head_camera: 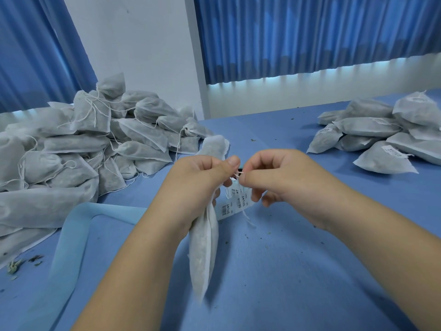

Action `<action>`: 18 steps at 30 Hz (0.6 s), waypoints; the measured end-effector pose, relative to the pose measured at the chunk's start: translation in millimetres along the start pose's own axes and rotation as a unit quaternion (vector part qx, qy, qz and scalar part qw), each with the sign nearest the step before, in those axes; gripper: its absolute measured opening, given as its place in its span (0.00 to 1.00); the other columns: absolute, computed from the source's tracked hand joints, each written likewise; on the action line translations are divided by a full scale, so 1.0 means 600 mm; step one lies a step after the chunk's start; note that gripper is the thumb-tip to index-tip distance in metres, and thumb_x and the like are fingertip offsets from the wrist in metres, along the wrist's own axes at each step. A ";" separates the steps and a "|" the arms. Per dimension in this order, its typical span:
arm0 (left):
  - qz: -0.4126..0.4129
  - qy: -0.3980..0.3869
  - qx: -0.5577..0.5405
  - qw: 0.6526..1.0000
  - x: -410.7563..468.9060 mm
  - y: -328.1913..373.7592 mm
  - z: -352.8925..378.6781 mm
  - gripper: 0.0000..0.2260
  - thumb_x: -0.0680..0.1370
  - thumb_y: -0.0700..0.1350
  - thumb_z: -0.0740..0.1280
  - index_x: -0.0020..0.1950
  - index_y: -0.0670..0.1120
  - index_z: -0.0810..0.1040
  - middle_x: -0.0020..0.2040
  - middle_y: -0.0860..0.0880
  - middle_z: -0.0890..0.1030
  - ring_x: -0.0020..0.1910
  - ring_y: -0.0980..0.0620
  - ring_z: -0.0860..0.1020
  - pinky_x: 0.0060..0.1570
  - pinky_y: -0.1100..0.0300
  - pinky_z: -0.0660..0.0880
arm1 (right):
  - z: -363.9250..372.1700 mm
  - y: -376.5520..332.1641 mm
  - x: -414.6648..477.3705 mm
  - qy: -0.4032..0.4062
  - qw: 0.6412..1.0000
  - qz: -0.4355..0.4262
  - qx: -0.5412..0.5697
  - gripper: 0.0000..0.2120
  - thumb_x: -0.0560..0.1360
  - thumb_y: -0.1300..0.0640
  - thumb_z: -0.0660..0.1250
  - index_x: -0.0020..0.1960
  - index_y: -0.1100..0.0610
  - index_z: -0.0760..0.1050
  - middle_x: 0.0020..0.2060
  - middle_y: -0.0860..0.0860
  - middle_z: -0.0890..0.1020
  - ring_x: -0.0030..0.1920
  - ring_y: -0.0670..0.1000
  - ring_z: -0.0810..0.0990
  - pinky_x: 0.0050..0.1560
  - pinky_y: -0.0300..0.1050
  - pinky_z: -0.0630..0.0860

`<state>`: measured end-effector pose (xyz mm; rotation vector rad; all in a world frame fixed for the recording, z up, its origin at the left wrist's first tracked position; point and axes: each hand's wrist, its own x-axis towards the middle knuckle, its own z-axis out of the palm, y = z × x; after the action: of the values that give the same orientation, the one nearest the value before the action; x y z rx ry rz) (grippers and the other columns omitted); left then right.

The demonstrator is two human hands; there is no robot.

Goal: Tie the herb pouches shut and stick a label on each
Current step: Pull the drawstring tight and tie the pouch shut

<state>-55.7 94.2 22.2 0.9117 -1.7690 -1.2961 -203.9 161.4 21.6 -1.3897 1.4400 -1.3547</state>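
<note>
Head view: the left hand (202,177) is curled round the neck of a white pouch (205,247), which hangs down from it over the blue table (298,271), near and centre. Its thumb and forefinger pinch the string (239,173) at the pouch's mouth. The right hand (274,180), close beside it, pinches the other part of the string between thumb and forefinger, its other fingers curled under. A loose string end trails below the right hand.

A strip of labels (232,204) with barcodes lies on the table just behind the hands, which partly hide it. A second pouch (212,144) lies just beyond the left hand.

A large heap (83,144) of pouches with loose strings fills the far left. A smaller pile (381,137), some labelled, lies far right. A pale blue band (71,235) lies near left, with herb crumbs (16,266) beside it. Blue curtains (310,32) hang behind.
</note>
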 end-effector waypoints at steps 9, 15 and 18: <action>0.008 0.007 0.006 1.000 -0.001 -0.001 0.002 0.13 0.74 0.53 0.72 0.30 0.52 0.83 0.30 0.53 0.77 0.24 0.57 0.65 0.28 0.62 0.66 | 0.003 0.003 0.001 0.010 0.999 0.011 0.042 0.06 0.72 0.66 0.70 0.37 0.59 0.76 0.29 0.53 0.79 0.31 0.49 0.80 0.30 0.39 0.74; -0.025 -0.011 -0.027 0.999 -0.001 0.000 0.004 0.15 0.75 0.52 0.71 0.28 0.50 0.81 0.32 0.51 0.77 0.24 0.56 0.65 0.27 0.63 0.66 | 0.001 0.005 0.001 -0.025 0.998 0.043 0.035 0.04 0.70 0.61 0.72 0.38 0.57 0.80 0.35 0.53 0.81 0.30 0.47 0.78 0.30 0.38 0.72; -0.041 -0.014 -0.036 0.998 0.000 0.001 0.002 0.17 0.75 0.51 0.71 0.27 0.50 0.80 0.31 0.52 0.76 0.24 0.56 0.65 0.28 0.63 0.65 | 0.001 0.004 0.001 -0.030 0.997 0.054 0.043 0.02 0.72 0.61 0.71 0.40 0.58 0.80 0.36 0.51 0.81 0.30 0.47 0.77 0.30 0.39 0.72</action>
<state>-56.9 95.1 22.4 0.9373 -1.7113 -1.4216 -204.1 160.3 19.1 -1.2695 1.3812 -1.2812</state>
